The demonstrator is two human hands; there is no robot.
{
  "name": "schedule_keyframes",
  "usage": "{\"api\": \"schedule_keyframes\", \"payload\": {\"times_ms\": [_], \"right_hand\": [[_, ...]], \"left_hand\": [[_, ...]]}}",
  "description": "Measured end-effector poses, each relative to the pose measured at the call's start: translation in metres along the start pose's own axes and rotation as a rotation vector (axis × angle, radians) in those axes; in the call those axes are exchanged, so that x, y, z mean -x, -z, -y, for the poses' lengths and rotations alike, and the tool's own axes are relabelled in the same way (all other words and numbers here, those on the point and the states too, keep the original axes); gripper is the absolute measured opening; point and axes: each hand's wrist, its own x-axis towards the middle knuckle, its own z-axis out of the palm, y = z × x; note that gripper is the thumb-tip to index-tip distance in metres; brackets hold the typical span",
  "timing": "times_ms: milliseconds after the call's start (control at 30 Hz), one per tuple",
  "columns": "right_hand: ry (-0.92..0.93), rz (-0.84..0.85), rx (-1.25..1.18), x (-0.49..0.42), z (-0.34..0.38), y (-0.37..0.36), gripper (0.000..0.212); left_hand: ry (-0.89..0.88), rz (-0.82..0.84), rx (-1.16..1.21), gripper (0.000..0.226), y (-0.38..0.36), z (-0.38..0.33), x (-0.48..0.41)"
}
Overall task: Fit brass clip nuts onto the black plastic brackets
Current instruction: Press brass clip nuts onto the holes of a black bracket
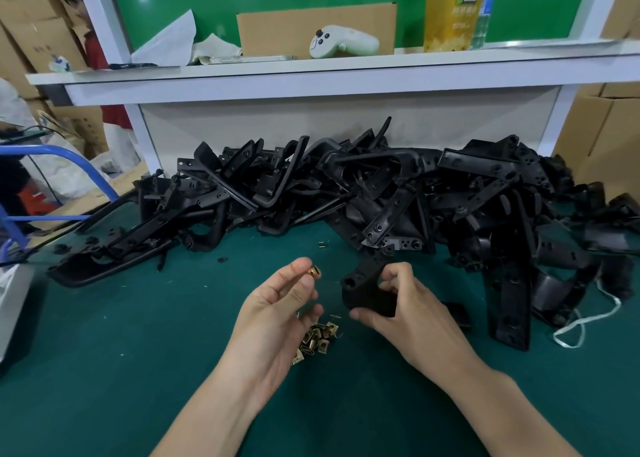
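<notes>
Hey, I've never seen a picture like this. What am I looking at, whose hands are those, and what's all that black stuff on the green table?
There is no machine here. It is one picture from a wide-angle camera worn on a person's head, looking down at their own bare hands. The left hand pinches a single brass clip nut at its fingertips. The right hand grips a black plastic bracket just beside it; the two are not yet joined. Under the left hand lies a small heap of loose clip nuts on the green mat. Behind sits a large pile of black brackets. The white shelf above holds a white controller and a yellow bottle.
</notes>
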Motion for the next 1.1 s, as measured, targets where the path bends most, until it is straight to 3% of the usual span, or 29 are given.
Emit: {"api": "schedule_keyframes", "payload": {"times_ms": [367, 733, 933, 1100], "right_hand": [[0.006, -0.009, -0.023, 0.0011, 0.0009, 0.0007, 0.058], [0.021, -0.015, -0.022, 0.0023, 0.0005, 0.0011, 0.057], [0.033, -0.007, -0.025, 0.0028, 0.0017, 0.0017, 0.058], [0.126, -0.026, 0.013, 0.0038, 0.0074, 0.0027, 0.058]], "left_hand": [[0.162, 0.020, 0.193, 0.019, -0.0046, 0.0005, 0.0008], [0.190, -0.004, 0.243, 0.015, -0.0039, -0.0011, 0.0008], [0.179, -0.013, 0.223, 0.015, -0.0012, -0.0011, 0.0003], [0.047, -0.036, 0.016, 0.018, -0.0004, -0.0010, -0.0002]]}}
